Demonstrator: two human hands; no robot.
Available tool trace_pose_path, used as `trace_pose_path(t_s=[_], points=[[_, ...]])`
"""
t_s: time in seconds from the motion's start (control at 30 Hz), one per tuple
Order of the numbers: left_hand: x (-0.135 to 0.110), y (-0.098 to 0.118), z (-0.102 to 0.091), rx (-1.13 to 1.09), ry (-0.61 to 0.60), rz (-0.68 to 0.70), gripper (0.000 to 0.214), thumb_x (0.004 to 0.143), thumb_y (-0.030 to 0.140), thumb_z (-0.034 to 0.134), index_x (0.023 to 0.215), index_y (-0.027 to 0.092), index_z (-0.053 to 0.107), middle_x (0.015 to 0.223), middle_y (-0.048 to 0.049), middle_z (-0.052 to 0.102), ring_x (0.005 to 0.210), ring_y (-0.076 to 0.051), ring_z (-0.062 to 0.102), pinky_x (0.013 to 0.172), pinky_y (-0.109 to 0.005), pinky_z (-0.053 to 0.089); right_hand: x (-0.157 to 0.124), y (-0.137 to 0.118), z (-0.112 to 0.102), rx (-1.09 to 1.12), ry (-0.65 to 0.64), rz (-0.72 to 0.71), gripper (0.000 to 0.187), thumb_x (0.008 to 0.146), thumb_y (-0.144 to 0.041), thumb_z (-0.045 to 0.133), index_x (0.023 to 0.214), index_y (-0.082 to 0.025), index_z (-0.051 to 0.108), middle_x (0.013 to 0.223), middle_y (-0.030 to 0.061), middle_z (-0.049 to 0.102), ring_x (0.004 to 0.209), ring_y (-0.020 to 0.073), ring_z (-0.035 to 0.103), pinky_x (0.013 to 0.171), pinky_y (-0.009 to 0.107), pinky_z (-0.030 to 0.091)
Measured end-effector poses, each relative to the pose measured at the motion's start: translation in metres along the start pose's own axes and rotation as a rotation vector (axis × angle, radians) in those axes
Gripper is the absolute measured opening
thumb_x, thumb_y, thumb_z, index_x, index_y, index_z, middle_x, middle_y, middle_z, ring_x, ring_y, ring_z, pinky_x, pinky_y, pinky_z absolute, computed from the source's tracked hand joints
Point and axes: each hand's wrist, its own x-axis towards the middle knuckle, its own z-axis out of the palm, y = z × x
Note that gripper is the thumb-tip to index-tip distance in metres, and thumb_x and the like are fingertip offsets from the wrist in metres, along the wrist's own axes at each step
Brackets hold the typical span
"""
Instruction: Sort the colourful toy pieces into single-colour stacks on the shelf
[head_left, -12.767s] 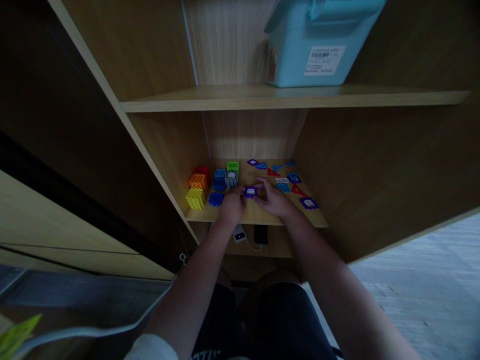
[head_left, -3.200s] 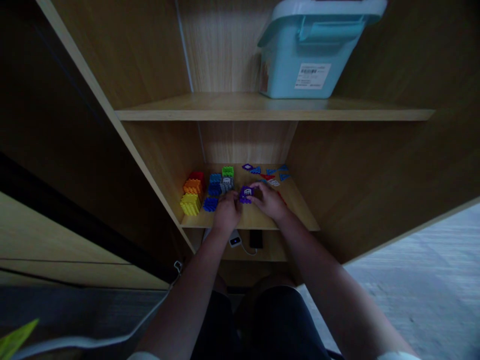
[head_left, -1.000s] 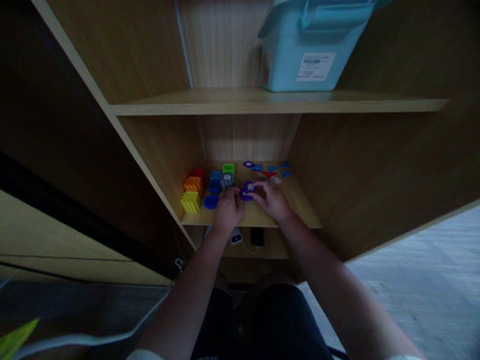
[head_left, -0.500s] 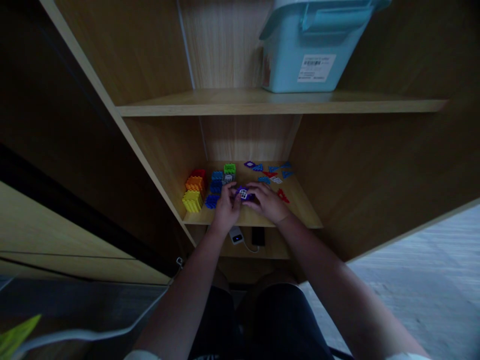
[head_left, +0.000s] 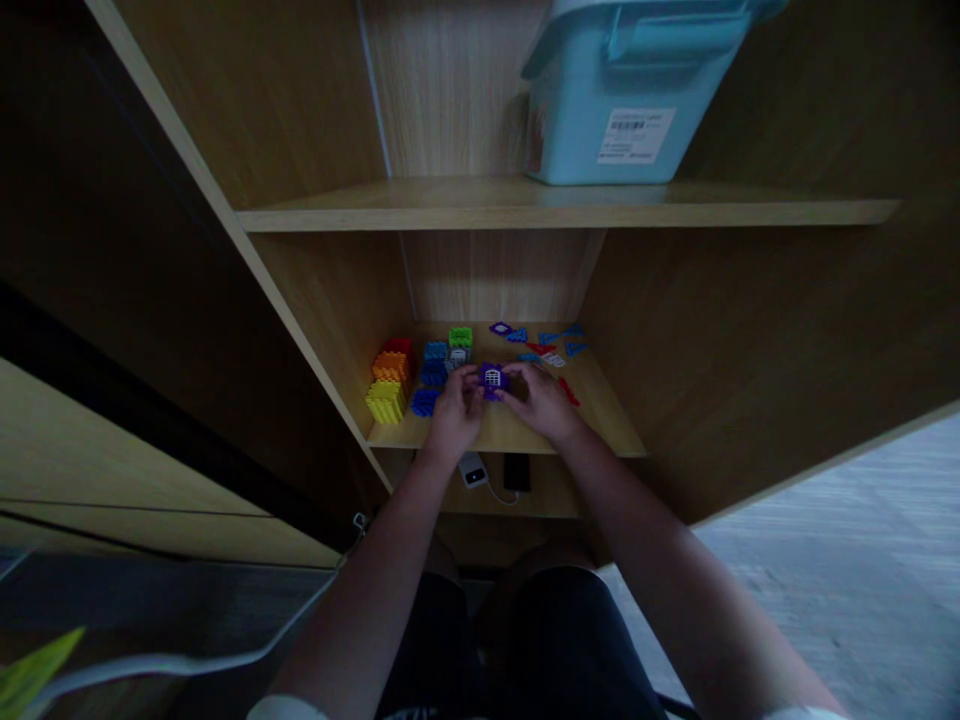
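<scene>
Apparently for steadiness, purple tile (head_left: 493, 379) at frame centre between right hand (head_left: 534, 400) pinching edge and left hand (head_left: 454, 412), its grip unclear; yellow stack (head_left: 385, 403), orange stack (head_left: 391, 367) left of centre, likely colour-sorted.

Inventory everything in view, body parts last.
cabinet: 1, brownish, ahead
bin: 1, light blue, upper shelf
tile stacks: about 8, yellow, orange, red, blue, green, grey, middle shelf left
loose pieces: about 9, blue, red, white, purple, middle shelf right
windowed piece: 1, purple and white, between hands
gadget: 1, white, lower shelf
slab: 1, black, lower shelf
cord: 1, white, lower shelf
strap: 1, pale, lower left
scrap: 1, yellowish, lower left
left hand, right hand: 2, bare, middle shelf
forearms: 2, bare, below
shorts: 1, dark, bottom
</scene>
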Motion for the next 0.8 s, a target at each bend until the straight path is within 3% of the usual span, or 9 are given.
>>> trace_pose_path(t_s=[0.37, 0.8], points=[[0.0006, 0.0023, 0.0038, 0.215, 0.054, -0.05, 0.033, 0.098, 0.008, 0.057, 0.129, 0.021, 0.057, 0.117, -0.0116, 0.079, 0.104, -0.025, 0.079, 0.096, -0.039, 0.064, 0.0007, 0.0057, 0.0032, 0.002, -0.071, 0.079, 0.033, 0.094, -0.032, 0.076, 0.124, -0.026, 0.064, 0.119, 0.0083, 0.077, 0.113, 0.028, 0.073, 0.101, 0.044, 0.058], [0.0003, -0.0021, 0.0052, 0.249, 0.007, -0.032, 0.033, 0.094, 0.006, 0.063, 0.122, 0.023, 0.061, 0.106, -0.0074, 0.079, 0.098, -0.024, 0.077, 0.093, -0.04, 0.063, -0.0007, 0.0039, 0.0014, -0.074, -0.073, 0.056, 0.034, 0.093, -0.026, 0.072, 0.125, -0.026, 0.063, 0.118, 0.0084, 0.078, 0.114, 0.0302, 0.072, 0.102, 0.048, 0.058]])
